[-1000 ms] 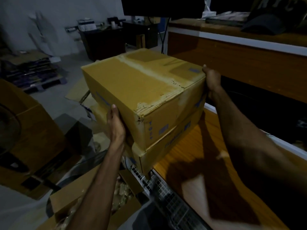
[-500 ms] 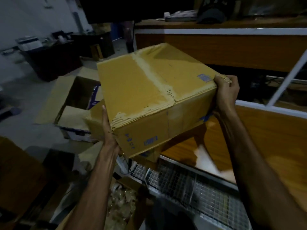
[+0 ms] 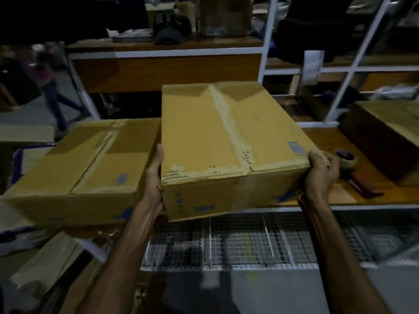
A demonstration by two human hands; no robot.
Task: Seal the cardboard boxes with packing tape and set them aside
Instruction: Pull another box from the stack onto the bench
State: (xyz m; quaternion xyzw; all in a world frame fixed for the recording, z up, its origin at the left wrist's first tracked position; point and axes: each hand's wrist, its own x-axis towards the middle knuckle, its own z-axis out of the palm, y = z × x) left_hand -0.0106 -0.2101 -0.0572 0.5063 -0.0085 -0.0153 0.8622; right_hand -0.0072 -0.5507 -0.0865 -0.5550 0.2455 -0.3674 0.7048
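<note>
The person holds a cardboard box (image 3: 226,141) up with both hands, over the near edge of the wooden table (image 3: 353,141). The left hand (image 3: 154,177) lies flat on the box's left side, fingers straight and pointing up, pressing in. The right hand (image 3: 323,171) wraps round the near right corner, with fingers curled over the top edge. It looks like the box is on its way down onto the table, so it can be taped.

To do this well, both hands should squeeze the same amount, so the box does not slip or tip. The near top edge between the hands is torn and soft, so the squeeze should stay on the sides, not on that edge. The box should go down flat, with the middle seam (image 3: 229,125) facing up.

Just left of the left hand sits a second cardboard box (image 3: 86,162); the held box touches it or comes very close. Just past the right hand lies a tape dispenser (image 3: 349,164), so the box must not land on it. Farther right sits a third box (image 3: 390,130).
</note>
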